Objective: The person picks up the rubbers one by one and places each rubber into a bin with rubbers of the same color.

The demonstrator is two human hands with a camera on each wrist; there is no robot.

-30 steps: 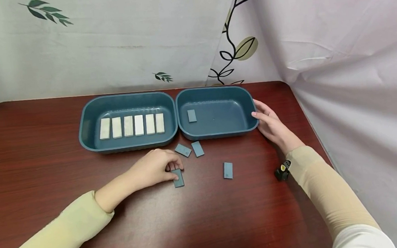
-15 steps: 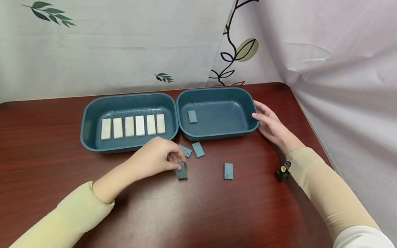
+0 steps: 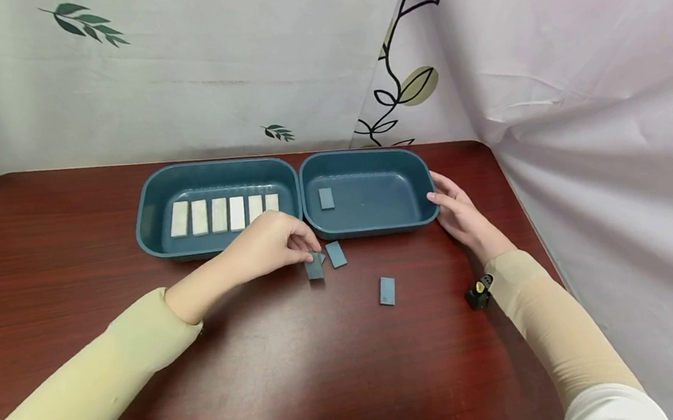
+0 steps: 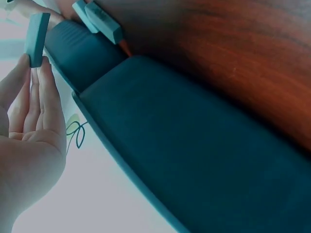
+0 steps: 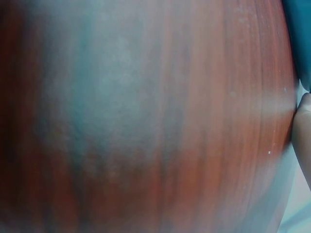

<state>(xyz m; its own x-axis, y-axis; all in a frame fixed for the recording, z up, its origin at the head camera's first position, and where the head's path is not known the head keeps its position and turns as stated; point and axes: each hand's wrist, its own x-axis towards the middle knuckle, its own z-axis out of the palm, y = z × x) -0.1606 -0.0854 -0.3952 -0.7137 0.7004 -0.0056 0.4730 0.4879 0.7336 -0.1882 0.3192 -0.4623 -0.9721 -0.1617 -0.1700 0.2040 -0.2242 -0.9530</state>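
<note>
Just outside the right tray (image 3: 369,230), at seven o'clock, the grey-blue tile (image 3: 314,269), pinched by the left hand (image 3: 271,245), is brought toward one o'clock, thus nearer, while the tray's three-o'clock end is held by the right hand (image 3: 462,217).

Bright head view, pale glare on the tabletop (image 3: 292,349), bluish, blurry wrist views.

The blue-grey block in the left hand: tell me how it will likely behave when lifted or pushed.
The block looks stiff: its edges run straight though the left hand grips it only near one end. It is probably light, since that small pinch seems enough. With flat faces, it would likely slide rather than roll if pushed.
</note>
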